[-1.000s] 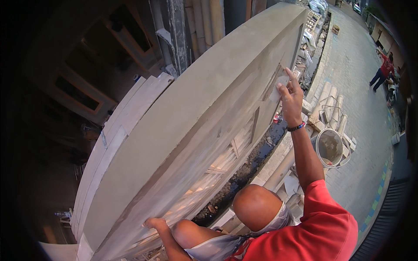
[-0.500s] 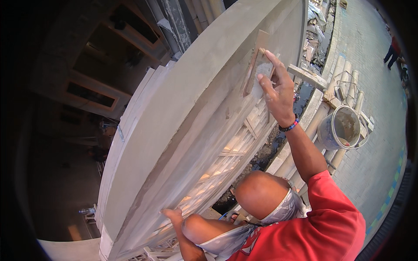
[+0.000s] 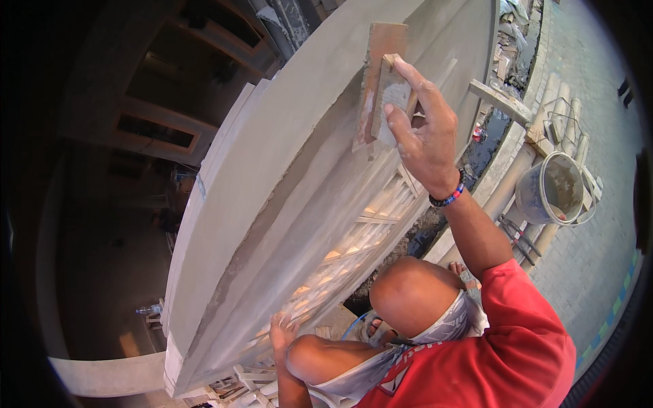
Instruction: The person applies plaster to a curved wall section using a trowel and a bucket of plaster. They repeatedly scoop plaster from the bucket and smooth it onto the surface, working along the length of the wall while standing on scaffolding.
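Note:
My right hand (image 3: 428,132) grips a plastering float (image 3: 392,85) by its pale, mortar-smeared grip block, thumb on one side and fingers over the other. The float's flat reddish-brown board lies at the curved plastered wall (image 3: 306,204), by the step under the broad upper band. Wet-looking grey plaster with a ragged edge runs along that step. Lower down, beside my left knee, my left hand (image 3: 282,330) rests at the wall's lower edge with its fingers stretched out. Nothing shows in it, though part of the hand is hard to make out.
A mortar-stained bucket (image 3: 547,190) stands on the right among long round poles (image 3: 503,180). A wooden beam (image 3: 501,102) juts out from the wall over a wet ditch (image 3: 491,139). Slatted timber (image 3: 360,234) shows beneath the wall. Grey paving (image 3: 598,136) stretches beyond.
My right hand has shifted left with the float, toward the step under the upper band, and more of the board's face shows. My left hand has moved slightly, its fingers now pointing farther upward.

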Available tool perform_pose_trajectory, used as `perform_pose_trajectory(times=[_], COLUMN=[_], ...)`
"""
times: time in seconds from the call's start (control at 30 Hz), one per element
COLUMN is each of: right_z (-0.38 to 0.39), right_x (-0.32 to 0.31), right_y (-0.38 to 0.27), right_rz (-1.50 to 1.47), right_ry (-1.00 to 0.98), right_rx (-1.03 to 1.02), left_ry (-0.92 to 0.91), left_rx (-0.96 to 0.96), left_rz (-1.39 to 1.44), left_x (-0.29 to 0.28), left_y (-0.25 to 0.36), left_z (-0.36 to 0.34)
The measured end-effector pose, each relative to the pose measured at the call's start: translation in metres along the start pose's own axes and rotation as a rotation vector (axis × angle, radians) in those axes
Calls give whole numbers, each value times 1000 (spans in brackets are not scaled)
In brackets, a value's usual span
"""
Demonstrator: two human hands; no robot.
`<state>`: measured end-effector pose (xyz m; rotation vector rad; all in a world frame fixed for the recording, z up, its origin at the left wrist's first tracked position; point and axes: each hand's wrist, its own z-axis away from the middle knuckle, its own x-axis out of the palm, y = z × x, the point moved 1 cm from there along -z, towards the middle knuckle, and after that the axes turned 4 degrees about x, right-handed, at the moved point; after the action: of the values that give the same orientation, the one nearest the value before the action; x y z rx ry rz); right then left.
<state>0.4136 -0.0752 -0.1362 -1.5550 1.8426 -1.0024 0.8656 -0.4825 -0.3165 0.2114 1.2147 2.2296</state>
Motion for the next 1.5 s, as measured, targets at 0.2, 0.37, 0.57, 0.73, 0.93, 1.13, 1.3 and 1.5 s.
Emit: perform_pose_trajectory(times=[0.2, 0.37, 0.57, 0.73, 0.93, 1.13, 1.3, 1.5], right_z=[59, 47, 36, 91, 36, 96, 65, 64], right_x=[19, -12, 40, 14, 37, 31, 24, 52], right_y=[-4, 9, -20, 5, -41, -8, -16, -42], right_rz=[187, 105, 121, 214, 129, 247, 80, 176], right_ry=[-249, -104, -139, -347, -187, -362, -184, -227], right_rx=[8, -55, -119, -52, -71, -102, -114, -77], left_ry=[-73, -111, -189, -195, -250, -284, -282, -303], left_rx=[-35, -21, 66, 75, 66, 64, 50, 37], left_rz=[-57, -131, -253, -294, -351, -337, -359, -357], left_x=[26, 30, 50, 48, 44, 53, 52, 57], left_y=[19, 31, 45, 41, 39, 28, 26, 23], left_z=[30, 42, 51, 59, 52, 36, 38, 36])
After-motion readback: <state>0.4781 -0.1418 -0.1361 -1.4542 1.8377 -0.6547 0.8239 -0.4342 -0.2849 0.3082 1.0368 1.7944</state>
